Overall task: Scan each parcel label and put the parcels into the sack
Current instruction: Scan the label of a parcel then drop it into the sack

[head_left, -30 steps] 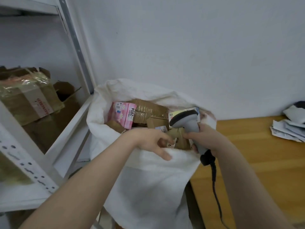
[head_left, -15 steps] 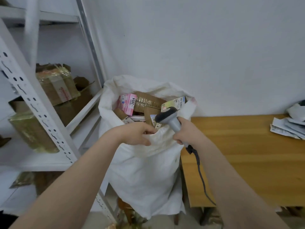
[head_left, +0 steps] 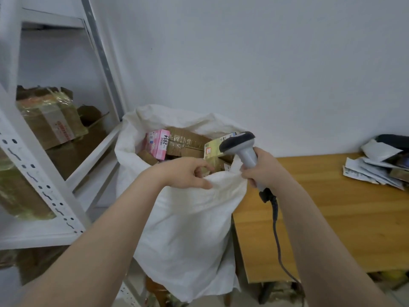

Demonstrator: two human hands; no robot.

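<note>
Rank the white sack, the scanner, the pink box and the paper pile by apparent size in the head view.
1. white sack, by far.
2. paper pile, though cut by the frame edge.
3. scanner, cable aside; nearer the camera.
4. pink box, partly hidden in the sack.

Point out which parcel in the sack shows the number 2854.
The pink box at the sack's left side; its neighbours are brown cardboard and a yellowish pack.

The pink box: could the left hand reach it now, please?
Probably yes: the sack is open, the pink box lies uncovered on top, and the left hand holds the near rim close by.
</note>
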